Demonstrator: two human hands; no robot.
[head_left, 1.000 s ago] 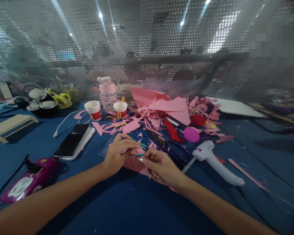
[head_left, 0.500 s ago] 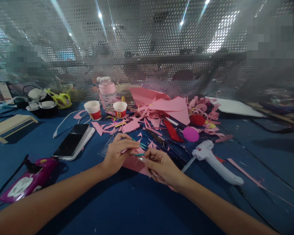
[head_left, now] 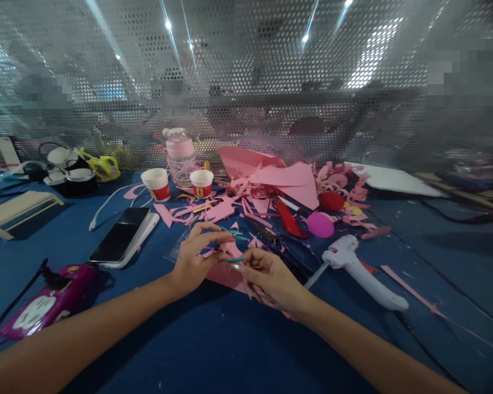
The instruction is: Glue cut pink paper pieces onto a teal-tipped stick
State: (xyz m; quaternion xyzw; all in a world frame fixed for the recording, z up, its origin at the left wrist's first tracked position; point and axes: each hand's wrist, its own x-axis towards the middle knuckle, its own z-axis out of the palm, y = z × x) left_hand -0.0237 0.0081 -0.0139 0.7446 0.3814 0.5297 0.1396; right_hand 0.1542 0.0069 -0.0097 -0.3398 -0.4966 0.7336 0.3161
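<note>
Head view shows the left hand (head_left: 195,260) and right hand (head_left: 271,282) meeting over a pink paper piece (head_left: 225,273) that lies on the blue table (head_left: 189,339), fingertips of both pinched on a thin teal strip (head_left: 235,260) just above it. Just right of the hands lies a white glue gun (head_left: 361,271); to their left sits a phone (head_left: 121,241), with 2 paper cups (head_left: 156,184) farther back.

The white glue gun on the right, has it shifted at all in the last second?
No. The white glue gun lies in the same spot on the blue table, its nozzle just below the pink ball, as before; neither hand touches it.
</note>
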